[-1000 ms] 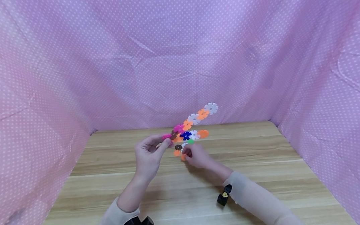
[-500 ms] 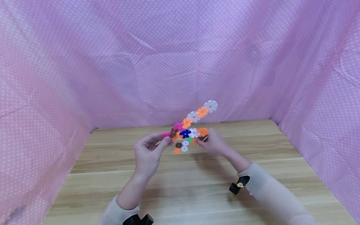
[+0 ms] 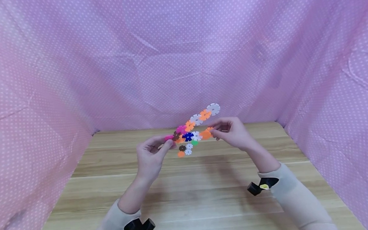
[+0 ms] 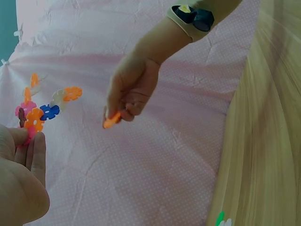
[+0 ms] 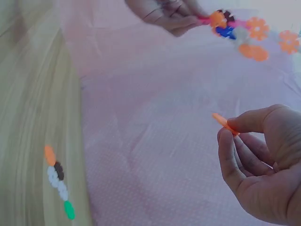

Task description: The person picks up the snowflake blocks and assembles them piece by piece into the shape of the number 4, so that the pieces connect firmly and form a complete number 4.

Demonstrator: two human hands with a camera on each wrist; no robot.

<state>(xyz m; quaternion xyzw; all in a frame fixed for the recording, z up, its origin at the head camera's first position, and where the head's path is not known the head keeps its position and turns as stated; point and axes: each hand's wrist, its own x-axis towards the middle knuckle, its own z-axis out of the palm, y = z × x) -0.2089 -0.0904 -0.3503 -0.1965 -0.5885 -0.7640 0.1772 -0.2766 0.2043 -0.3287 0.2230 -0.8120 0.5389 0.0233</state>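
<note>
My left hand (image 3: 152, 159) pinches a pink snowflake disc at the base of a joined chain of plastic snowflake discs (image 3: 188, 136). From there the chain forks into two branches. The longer one rises to the right with pink, orange and white discs; the shorter has blue, white and orange ones. Between thumb and fingers, my right hand (image 3: 232, 133) pinches a single orange snowflake disc (image 5: 225, 124). In the head view it overlaps the short branch's orange end, but both wrist views show a gap between them.
Below the chain, several loose discs lie on the wooden table (image 3: 187, 197): a brown disc (image 3: 182, 148), white discs (image 3: 188, 151), an orange disc (image 3: 181, 154) and a green disc (image 3: 194, 142). Pink dotted cloth (image 3: 181, 60) surrounds the table's back and sides.
My right hand has picked an orange disc off the table and carried it up and right, beside the short branch's end. The left hand and chain have barely moved.
</note>
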